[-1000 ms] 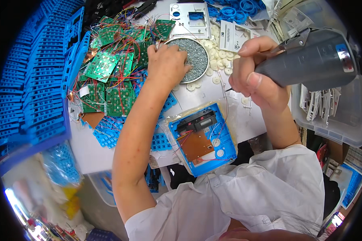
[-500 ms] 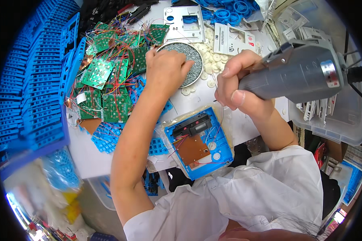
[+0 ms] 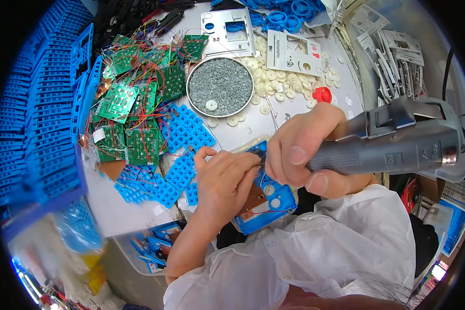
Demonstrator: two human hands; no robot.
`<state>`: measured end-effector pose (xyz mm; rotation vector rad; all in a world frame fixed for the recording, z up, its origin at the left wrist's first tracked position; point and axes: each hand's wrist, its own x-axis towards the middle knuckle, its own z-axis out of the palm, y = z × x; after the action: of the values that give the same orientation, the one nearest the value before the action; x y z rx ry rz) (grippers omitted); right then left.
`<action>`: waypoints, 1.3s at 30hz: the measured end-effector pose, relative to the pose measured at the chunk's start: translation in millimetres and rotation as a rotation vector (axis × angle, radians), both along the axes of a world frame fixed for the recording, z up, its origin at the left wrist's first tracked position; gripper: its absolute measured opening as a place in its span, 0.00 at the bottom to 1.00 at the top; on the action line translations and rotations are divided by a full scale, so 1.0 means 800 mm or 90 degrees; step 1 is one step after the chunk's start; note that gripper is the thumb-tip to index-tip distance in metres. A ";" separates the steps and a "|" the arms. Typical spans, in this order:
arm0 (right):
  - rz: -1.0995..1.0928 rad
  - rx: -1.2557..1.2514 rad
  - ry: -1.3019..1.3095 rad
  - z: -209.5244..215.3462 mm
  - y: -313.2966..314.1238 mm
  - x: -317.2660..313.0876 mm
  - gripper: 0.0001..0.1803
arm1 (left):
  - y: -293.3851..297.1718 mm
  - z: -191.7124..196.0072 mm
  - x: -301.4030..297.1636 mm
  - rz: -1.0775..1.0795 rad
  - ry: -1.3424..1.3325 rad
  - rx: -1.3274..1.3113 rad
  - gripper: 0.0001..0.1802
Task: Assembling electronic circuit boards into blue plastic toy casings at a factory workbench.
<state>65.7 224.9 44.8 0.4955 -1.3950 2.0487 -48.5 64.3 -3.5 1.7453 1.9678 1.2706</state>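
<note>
In my right hand [image 3: 307,147] is a grey electric screwdriver [image 3: 385,155], lying nearly level with its tip end toward the left. My left hand [image 3: 225,178] has thumb and fingers pinched close to that tip; whatever is between them is too small or hidden to make out. Both hands are over an open blue plastic housing [image 3: 261,221], which holds a brown circuit board [image 3: 255,199] and thin wires. My hands cover the housing's upper part. Beyond them stands a round metal bowl [image 3: 252,92] full of small screws [image 3: 219,80], with one white disc [image 3: 211,105] on top.
Green circuit boards [image 3: 120,101] with tangled wires lie at left, beside blue grid-like plastic pieces [image 3: 183,129]. Stacked blue parts [image 3: 31,113] line the far left. White discs [image 3: 279,85], a red piece [image 3: 322,94] and a printed white panel [image 3: 289,51] are near the bowl.
My left hand has come back from the screw bowl to the blue housing, its fingers now pinched. My right hand has lowered the screwdriver, bringing its tip end to the left hand.
</note>
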 end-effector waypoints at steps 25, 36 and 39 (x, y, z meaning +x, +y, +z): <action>-0.045 0.170 -0.294 -0.032 0.009 0.005 0.10 | -0.014 -0.020 0.011 0.071 0.163 -0.081 0.16; 0.016 0.179 -0.335 -0.036 0.013 -0.009 0.13 | -0.015 -0.031 0.015 0.047 0.133 -0.081 0.16; -0.008 0.084 -0.280 -0.044 0.036 -0.008 0.25 | -0.011 -0.033 0.016 -0.004 0.090 -0.116 0.20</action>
<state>59.1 253.9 10.0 0.0845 -1.7878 2.1471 -35.9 55.2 -29.7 1.7916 2.0793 0.9560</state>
